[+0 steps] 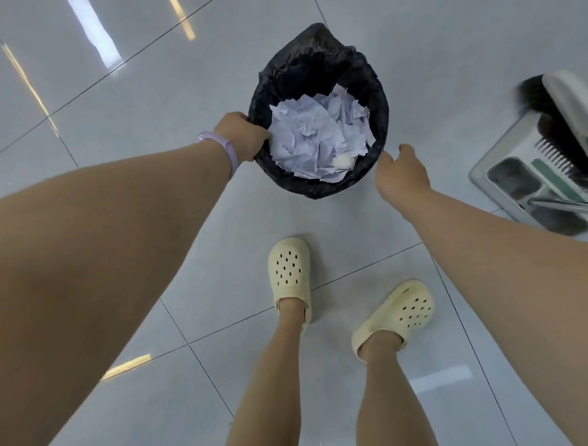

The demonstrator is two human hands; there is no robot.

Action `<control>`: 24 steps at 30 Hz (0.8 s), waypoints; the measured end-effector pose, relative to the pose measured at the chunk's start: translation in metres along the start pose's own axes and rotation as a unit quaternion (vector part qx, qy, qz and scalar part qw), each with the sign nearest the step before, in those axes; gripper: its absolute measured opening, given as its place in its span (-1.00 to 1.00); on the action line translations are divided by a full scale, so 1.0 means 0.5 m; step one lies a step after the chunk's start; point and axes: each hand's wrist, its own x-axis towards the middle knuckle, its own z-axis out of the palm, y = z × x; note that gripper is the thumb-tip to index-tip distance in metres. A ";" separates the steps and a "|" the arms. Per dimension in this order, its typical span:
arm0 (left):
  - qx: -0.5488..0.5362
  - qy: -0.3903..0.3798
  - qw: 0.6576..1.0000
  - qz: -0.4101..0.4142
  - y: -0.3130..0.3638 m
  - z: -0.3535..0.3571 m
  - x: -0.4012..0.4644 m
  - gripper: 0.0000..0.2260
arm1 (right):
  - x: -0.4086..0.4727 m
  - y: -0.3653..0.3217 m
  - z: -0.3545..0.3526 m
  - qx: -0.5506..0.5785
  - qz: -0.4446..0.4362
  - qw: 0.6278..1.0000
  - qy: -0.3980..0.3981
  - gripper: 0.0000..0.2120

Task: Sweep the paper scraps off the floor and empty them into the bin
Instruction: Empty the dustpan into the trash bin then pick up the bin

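Already the paper scraps (319, 135) lie heaped inside the bin (321, 185), just beyond the left hand's (241, 136) fingers, which curl over the near rim and pinch the black liner (313, 55). The right hand (401, 174) hovers loose-fingered just beside the opposite rim, touching nothing that I can tell. Crumpled paper should weigh little; the thin liner looks slippery and tearable, so gripping rim and liner together seems safest.

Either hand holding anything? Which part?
Left hand grips the near-left rim of the bin, over its black liner. Right hand is beside the rim, holding nothing.
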 end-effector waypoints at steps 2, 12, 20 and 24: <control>0.007 -0.009 1.000 0.001 0.003 0.008 0.004 -0.84 | 0.013 -0.022 0.020 0.097 0.041 0.994 -0.010 -0.62; -0.054 -0.074 0.996 -0.007 0.022 -0.023 -0.036 -0.75 | -0.003 -0.027 -0.055 0.203 0.111 0.973 -0.005 -0.89; -0.074 -0.076 0.994 0.036 0.083 -0.136 -0.158 -0.78 | -0.140 -0.092 -0.197 0.211 0.054 0.975 -0.038 -0.91; -0.111 -0.097 0.987 0.061 0.168 -0.241 -0.299 -0.81 | -0.262 -0.160 -0.341 0.193 0.009 0.980 -0.044 -0.89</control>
